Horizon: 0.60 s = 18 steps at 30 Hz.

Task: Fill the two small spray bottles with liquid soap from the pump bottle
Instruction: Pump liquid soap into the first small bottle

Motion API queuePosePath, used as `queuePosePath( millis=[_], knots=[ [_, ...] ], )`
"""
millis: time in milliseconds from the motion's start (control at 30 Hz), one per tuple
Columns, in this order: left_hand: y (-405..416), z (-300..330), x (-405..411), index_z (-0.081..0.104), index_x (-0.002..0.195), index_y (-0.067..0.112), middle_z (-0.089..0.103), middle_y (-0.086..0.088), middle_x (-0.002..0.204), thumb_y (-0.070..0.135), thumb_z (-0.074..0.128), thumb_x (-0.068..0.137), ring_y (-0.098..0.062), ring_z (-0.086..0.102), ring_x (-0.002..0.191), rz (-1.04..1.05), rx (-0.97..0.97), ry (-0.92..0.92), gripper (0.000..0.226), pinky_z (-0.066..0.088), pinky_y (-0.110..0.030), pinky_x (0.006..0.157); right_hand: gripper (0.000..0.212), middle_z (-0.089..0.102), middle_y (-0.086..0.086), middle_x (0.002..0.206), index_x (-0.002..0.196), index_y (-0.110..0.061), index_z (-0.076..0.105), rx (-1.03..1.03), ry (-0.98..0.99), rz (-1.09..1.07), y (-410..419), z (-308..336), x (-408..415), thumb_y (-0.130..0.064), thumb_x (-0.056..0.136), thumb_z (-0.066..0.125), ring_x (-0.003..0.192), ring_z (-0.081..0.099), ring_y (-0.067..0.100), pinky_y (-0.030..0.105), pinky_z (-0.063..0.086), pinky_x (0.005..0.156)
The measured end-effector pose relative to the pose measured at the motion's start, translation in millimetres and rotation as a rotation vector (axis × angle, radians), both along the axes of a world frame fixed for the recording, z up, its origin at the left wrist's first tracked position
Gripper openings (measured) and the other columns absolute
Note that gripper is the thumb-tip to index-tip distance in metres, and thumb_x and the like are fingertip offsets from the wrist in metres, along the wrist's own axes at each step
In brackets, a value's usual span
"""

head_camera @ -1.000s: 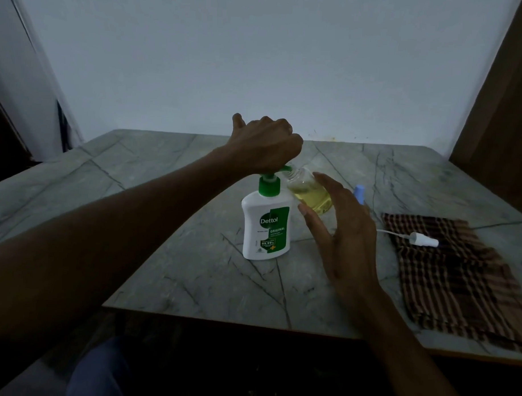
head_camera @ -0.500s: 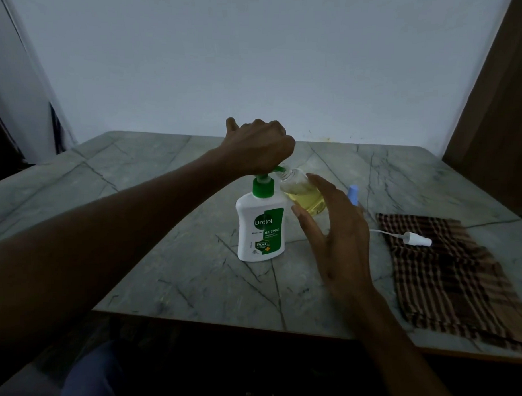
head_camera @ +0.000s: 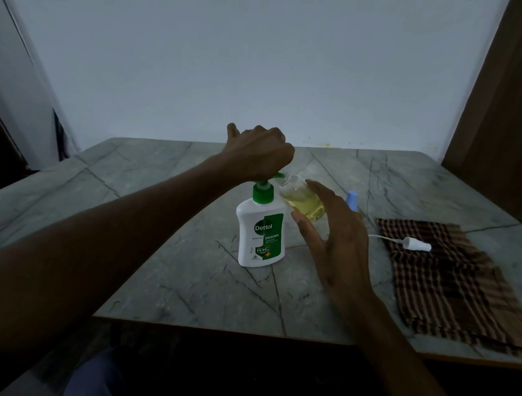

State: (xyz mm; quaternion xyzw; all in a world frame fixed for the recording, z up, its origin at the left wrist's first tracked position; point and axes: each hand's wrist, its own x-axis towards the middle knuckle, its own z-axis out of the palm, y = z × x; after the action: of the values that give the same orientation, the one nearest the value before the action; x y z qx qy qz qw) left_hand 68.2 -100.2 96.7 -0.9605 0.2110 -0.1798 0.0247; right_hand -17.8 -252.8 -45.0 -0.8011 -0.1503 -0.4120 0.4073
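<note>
A white Dettol pump bottle [head_camera: 260, 236] with a green pump stands in the middle of the marble table [head_camera: 168, 271]. My left hand [head_camera: 259, 156] is a fist resting on top of the pump head. My right hand [head_camera: 338, 239] holds a small clear spray bottle [head_camera: 302, 200], tilted, its open neck at the pump spout. Yellow liquid fills about half of it. A second small bottle with a blue cap [head_camera: 352, 199] stands behind my right hand, mostly hidden. A white spray head with its tube [head_camera: 416, 244] lies on the cloth.
A brown checked cloth [head_camera: 446, 287] lies on the right part of the table, reaching its front edge. A pale wall rises behind the table, and a dark wooden panel [head_camera: 499, 117] stands at the far right.
Both hands stay at the pump and the small bottle. Only the view has shifted slightly.
</note>
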Motion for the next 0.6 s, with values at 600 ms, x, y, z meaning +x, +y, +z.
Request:
queuePosePath(
  millis=[600],
  knots=[
    [1.7, -2.8, 5.1, 0.033, 0.069, 0.013, 0.039, -0.001, 0.08, 0.026, 0.026, 0.092, -0.021, 0.043, 0.072, -0.042, -0.002, -0.048, 0.027, 0.03, -0.046, 0.08, 0.049, 0.054, -0.019, 0.123, 0.14, -0.021, 0.054, 0.011, -0.012, 0.014, 0.5, -3.0, 5.2, -0.033, 0.095, 0.07, 0.116, 0.04, -0.025, 0.059, 0.039, 0.111]
  ],
)
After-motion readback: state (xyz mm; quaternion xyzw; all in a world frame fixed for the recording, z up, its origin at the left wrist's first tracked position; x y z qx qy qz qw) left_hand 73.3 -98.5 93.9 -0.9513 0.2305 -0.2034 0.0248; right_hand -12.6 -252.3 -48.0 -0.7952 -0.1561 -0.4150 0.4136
